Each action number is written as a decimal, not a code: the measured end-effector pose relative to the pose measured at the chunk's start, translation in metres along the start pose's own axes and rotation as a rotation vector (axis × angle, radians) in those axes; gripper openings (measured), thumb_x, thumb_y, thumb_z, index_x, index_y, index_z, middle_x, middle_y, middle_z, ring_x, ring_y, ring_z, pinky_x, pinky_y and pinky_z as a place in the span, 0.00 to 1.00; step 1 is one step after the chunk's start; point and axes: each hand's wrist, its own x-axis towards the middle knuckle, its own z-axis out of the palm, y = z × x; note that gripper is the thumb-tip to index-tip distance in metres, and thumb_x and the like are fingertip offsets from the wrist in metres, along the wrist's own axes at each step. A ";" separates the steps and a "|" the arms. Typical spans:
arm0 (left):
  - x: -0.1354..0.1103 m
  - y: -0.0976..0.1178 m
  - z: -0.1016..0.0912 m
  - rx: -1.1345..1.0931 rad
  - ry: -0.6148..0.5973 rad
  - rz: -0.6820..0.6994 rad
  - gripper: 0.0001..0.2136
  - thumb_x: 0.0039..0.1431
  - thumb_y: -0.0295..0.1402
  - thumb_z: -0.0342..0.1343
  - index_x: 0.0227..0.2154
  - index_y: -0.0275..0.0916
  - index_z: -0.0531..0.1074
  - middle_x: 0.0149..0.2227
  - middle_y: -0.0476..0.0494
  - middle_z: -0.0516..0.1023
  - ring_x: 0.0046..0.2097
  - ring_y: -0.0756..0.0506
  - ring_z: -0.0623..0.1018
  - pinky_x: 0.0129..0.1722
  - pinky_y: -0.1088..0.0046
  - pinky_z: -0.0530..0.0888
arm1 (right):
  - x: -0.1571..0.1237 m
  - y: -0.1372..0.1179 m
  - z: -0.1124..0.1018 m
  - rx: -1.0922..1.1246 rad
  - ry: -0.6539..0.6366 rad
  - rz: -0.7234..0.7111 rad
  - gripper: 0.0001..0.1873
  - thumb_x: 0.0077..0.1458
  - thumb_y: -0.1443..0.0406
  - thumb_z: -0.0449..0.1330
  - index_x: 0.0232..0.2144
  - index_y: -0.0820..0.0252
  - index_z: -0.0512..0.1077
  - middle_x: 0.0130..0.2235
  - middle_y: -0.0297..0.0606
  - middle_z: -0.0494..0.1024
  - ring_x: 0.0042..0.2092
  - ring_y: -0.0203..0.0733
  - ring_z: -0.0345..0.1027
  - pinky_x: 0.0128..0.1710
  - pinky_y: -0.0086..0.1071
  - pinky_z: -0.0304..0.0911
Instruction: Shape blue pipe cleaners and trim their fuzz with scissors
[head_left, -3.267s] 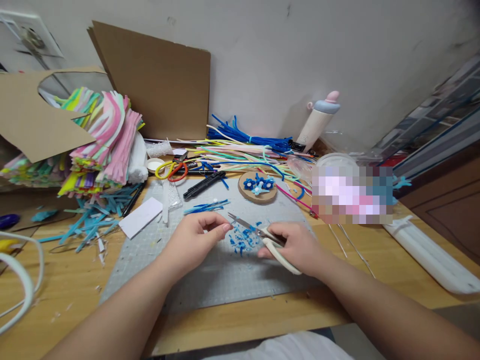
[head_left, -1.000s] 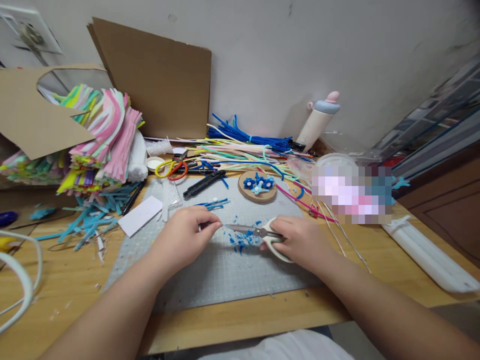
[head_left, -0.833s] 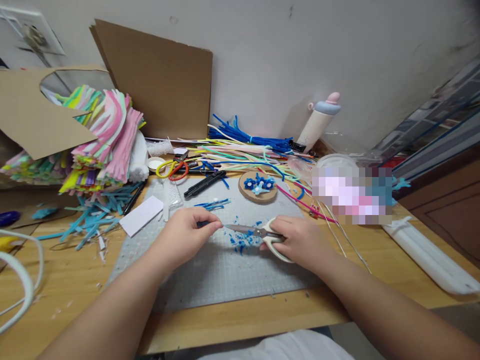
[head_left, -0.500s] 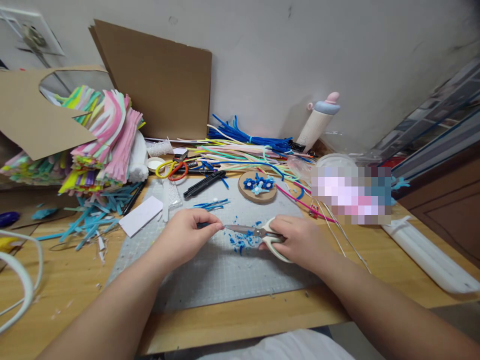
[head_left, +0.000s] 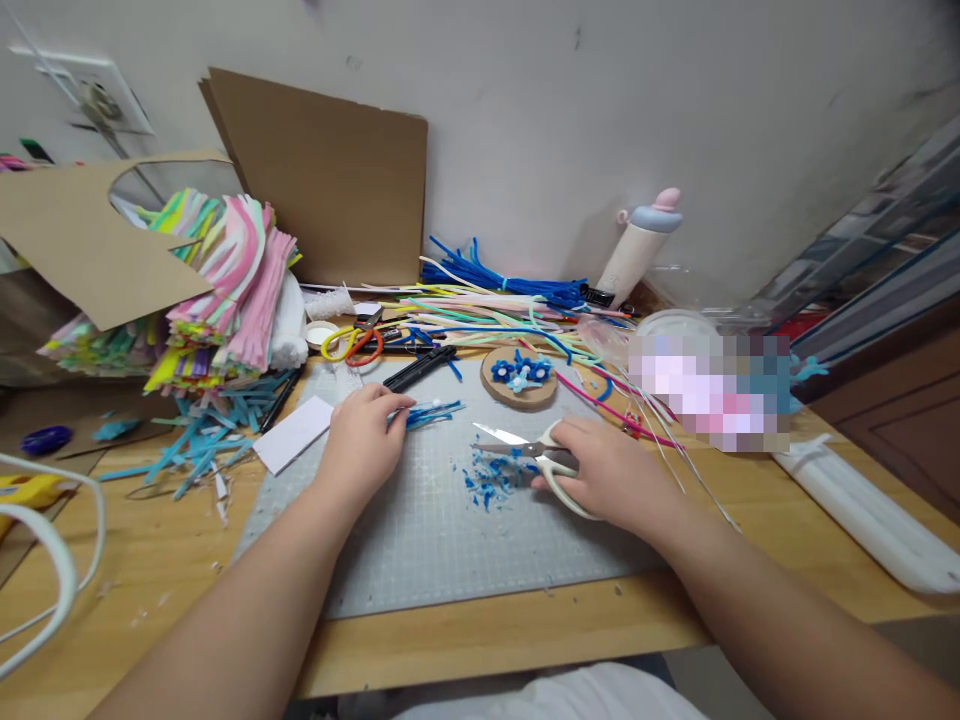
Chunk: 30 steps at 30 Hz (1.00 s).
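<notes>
My right hand (head_left: 592, 465) grips white-handled scissors (head_left: 551, 460) above the cutting mat (head_left: 405, 560); the blades are spread apart and point left. Below and beside the blades lie blue fuzz clippings (head_left: 487, 485). My left hand (head_left: 364, 435) is at a small pile of trimmed blue pipe cleaners (head_left: 435, 412), thumb and index finger closed around their near ends. How many pieces it pinches is hidden. A round wooden slice (head_left: 517, 397) behind the scissors bears dark and light blue pipe cleaner flowers (head_left: 521, 372).
At the back lie loose coloured pipe cleaners (head_left: 480, 312), a dark blue bundle (head_left: 502, 275) and yellow-and-red scissors (head_left: 352, 345). A black utility knife (head_left: 420, 368) and white card (head_left: 292, 435) lie near my left hand. A bottle (head_left: 637, 245) stands by the wall.
My left hand has moved away from the scissors' tips, back and left to the blue pile. The scissors' blades have opened, and the view has shifted slightly.
</notes>
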 end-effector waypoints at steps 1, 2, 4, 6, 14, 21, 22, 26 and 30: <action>0.000 0.001 0.001 0.032 0.025 -0.007 0.14 0.57 0.36 0.48 0.40 0.40 0.75 0.38 0.40 0.73 0.43 0.40 0.71 0.43 0.61 0.66 | 0.000 0.000 -0.001 0.002 -0.002 -0.009 0.18 0.47 0.50 0.61 0.28 0.59 0.67 0.33 0.37 0.73 0.36 0.42 0.66 0.31 0.31 0.53; -0.001 0.005 0.001 0.055 0.052 -0.002 0.14 0.57 0.37 0.49 0.43 0.40 0.74 0.41 0.39 0.72 0.45 0.39 0.70 0.44 0.58 0.65 | 0.000 -0.001 -0.001 -0.003 -0.003 -0.014 0.18 0.47 0.51 0.62 0.28 0.59 0.67 0.33 0.37 0.73 0.36 0.42 0.66 0.31 0.31 0.53; -0.008 0.021 0.000 0.064 0.085 0.062 0.16 0.56 0.38 0.50 0.47 0.43 0.71 0.47 0.38 0.70 0.50 0.37 0.67 0.49 0.55 0.62 | -0.001 -0.003 -0.001 -0.028 -0.004 -0.015 0.16 0.47 0.52 0.62 0.28 0.58 0.66 0.32 0.37 0.73 0.36 0.42 0.66 0.31 0.31 0.53; -0.019 0.044 0.000 0.037 0.027 0.188 0.17 0.58 0.38 0.49 0.50 0.48 0.69 0.53 0.41 0.67 0.54 0.38 0.64 0.52 0.54 0.59 | -0.002 -0.004 -0.001 -0.060 -0.009 -0.010 0.16 0.47 0.53 0.63 0.29 0.58 0.66 0.32 0.37 0.73 0.36 0.43 0.66 0.31 0.32 0.53; -0.059 0.100 0.023 0.089 -0.138 0.443 0.27 0.57 0.51 0.44 0.59 0.51 0.56 0.64 0.45 0.54 0.64 0.37 0.51 0.60 0.51 0.45 | -0.009 -0.010 -0.011 -0.116 -0.056 0.015 0.12 0.49 0.57 0.61 0.29 0.59 0.67 0.33 0.38 0.74 0.36 0.45 0.67 0.32 0.33 0.53; -0.062 0.092 0.016 0.165 -0.163 0.366 0.26 0.59 0.51 0.41 0.59 0.53 0.55 0.65 0.46 0.50 0.65 0.38 0.50 0.60 0.51 0.45 | -0.021 -0.008 -0.033 -0.182 -0.079 0.065 0.12 0.47 0.57 0.63 0.28 0.58 0.68 0.33 0.38 0.74 0.37 0.46 0.68 0.31 0.34 0.53; -0.063 0.090 0.014 0.177 -0.175 0.352 0.26 0.59 0.51 0.40 0.59 0.53 0.55 0.65 0.46 0.51 0.65 0.38 0.50 0.60 0.50 0.44 | -0.023 -0.006 -0.034 -0.186 -0.088 0.067 0.12 0.47 0.58 0.63 0.29 0.58 0.68 0.34 0.38 0.74 0.37 0.46 0.68 0.31 0.34 0.53; -0.065 0.088 0.011 0.228 -0.202 0.265 0.28 0.58 0.53 0.39 0.57 0.45 0.61 0.64 0.41 0.53 0.64 0.37 0.51 0.60 0.50 0.44 | -0.029 0.003 -0.034 -0.181 -0.149 0.081 0.12 0.48 0.57 0.62 0.29 0.58 0.67 0.33 0.38 0.73 0.37 0.47 0.68 0.32 0.34 0.54; -0.069 0.098 0.015 0.219 -0.181 0.276 0.28 0.58 0.52 0.40 0.60 0.51 0.55 0.65 0.43 0.51 0.64 0.38 0.51 0.60 0.50 0.47 | -0.035 0.002 -0.036 -0.184 -0.157 0.081 0.12 0.48 0.57 0.61 0.29 0.58 0.67 0.33 0.37 0.73 0.37 0.46 0.67 0.32 0.33 0.54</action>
